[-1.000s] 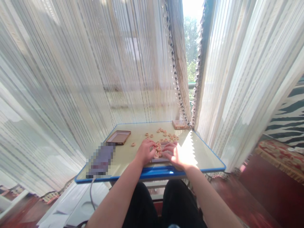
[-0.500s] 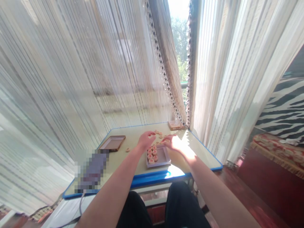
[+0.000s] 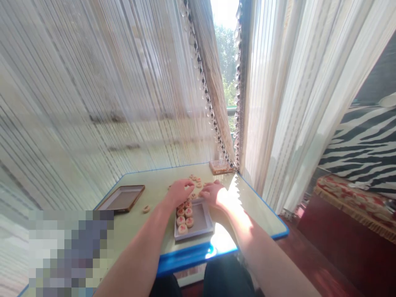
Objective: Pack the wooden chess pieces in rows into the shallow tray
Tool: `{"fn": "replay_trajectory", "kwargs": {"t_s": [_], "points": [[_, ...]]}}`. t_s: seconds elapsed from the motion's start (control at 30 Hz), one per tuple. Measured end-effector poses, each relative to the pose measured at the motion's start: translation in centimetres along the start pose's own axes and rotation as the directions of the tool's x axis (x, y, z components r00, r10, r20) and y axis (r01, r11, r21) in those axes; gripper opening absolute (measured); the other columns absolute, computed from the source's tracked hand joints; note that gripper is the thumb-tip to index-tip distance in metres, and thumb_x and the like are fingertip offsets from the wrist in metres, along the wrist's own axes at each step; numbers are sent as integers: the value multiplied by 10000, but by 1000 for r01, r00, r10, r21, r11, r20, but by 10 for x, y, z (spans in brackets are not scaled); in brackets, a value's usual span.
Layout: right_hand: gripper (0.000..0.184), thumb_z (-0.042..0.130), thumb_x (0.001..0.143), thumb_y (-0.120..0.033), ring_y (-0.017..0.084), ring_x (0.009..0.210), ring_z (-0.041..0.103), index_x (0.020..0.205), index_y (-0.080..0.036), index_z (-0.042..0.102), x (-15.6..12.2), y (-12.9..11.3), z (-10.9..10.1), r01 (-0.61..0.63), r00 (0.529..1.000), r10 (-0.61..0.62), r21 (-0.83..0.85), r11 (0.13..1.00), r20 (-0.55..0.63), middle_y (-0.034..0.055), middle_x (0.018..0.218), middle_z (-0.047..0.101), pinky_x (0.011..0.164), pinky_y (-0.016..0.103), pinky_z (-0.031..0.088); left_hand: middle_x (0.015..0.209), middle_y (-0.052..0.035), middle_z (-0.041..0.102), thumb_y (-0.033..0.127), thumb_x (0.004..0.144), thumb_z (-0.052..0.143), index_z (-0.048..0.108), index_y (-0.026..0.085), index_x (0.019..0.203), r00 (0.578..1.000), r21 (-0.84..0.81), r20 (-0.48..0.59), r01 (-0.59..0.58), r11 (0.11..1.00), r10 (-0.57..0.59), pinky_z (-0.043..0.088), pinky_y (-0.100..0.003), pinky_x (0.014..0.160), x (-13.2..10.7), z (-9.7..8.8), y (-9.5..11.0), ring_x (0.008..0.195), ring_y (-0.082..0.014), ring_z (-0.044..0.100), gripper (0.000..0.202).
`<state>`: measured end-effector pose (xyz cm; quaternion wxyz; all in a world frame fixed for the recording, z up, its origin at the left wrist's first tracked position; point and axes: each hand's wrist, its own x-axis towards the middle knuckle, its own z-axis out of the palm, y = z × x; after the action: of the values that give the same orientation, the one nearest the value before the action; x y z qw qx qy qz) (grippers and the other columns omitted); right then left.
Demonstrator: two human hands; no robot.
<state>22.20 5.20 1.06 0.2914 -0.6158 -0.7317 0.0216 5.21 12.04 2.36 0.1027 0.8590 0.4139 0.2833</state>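
Observation:
A shallow pale tray lies near the table's front edge. Round wooden Chinese chess pieces with red characters stand in two columns along its left side. Over the tray's far left corner is my left hand, thumb and fingers curled together; whatever they hold is hidden. My right hand reaches over the tray's far right corner, fingers stretched out and touching or just above loose pieces on the table. More loose chess pieces lie scattered beyond both hands.
Left on the table is a brown-rimmed tray or lid, with a single chess piece to its right. A flat box stands at the far corner by the curtains. A blurred-out object occupies the near left.
The camera view has shifted, so the table appears lower and further left. My left hand's fingers have drawn closer together at the tray's far edge. My right hand stays near the loose pieces.

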Motion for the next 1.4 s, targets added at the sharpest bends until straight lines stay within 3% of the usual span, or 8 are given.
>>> {"fn": "replay_trajectory", "kwargs": {"t_s": [0.13,0.27,0.47,0.7,0.97,1.13,1.3,1.4], "points": [[375,381,860,-366,205,819,485,708,-223,693,-1,-1,-6,-80,997,80,-31,996,12,48,817,659,724,299,402,869,-28,694,315,766,489,684,216,809,1000,31,-24,-9,999,9,450,-286,801,-6,0,4,833,-184,620,224],[313,418,839,-311,187,830,498,721,-208,689,0,3,-3,-128,992,128,42,991,2,38,756,654,707,265,405,892,-34,693,310,773,499,687,216,829,999,42,-24,-38,998,39,448,-291,815,-10,0,13,853,-187,616,218],[282,447,801,-206,158,913,505,918,-243,701,-2,12,5,-155,986,161,111,982,-42,-3,963,666,825,236,394,899,-32,692,284,777,496,689,203,864,998,14,-42,-53,998,54,441,-289,846,-15,-3,25,870,-180,612,227],[259,532,752,-327,182,811,533,914,-241,715,-7,11,-5,-236,965,245,105,966,-95,41,824,642,762,280,410,877,-33,693,284,784,485,684,189,847,996,-15,-81,-34,999,32,456,-264,819,-17,-6,24,816,-164,619,230],[261,517,751,-249,175,761,559,919,-218,714,-5,13,-3,-241,966,248,99,965,-67,63,875,648,746,288,432,861,-17,693,301,778,482,679,193,838,996,-47,-81,-37,998,33,455,-249,792,-17,-6,20,785,-154,614,233],[256,504,758,-211,244,912,540,897,-202,718,-11,8,-9,-159,985,164,87,983,-59,75,918,679,783,331,414,843,-11,693,321,783,465,676,195,833,999,-32,-50,-21,999,19,454,-244,763,-18,-7,21,778,-154,615,251],[250,530,756,-247,251,837,572,926,-202,708,-14,3,-13,-224,971,230,99,970,-58,120,896,660,760,364,424,849,-18,693,316,782,461,678,200,820,999,-43,-50,-20,999,18,450,-253,768,-18,-5,20,800,-162,613,249],[271,514,769,-265,279,928,550,964,-197,689,-14,3,-14,-224,969,233,103,969,-86,138,927,652,791,389,418,846,-15,692,314,780,461,679,204,827,998,-60,-53,-19,998,16,449,-255,777,-18,-5,20,806,-160,610,249]]}}
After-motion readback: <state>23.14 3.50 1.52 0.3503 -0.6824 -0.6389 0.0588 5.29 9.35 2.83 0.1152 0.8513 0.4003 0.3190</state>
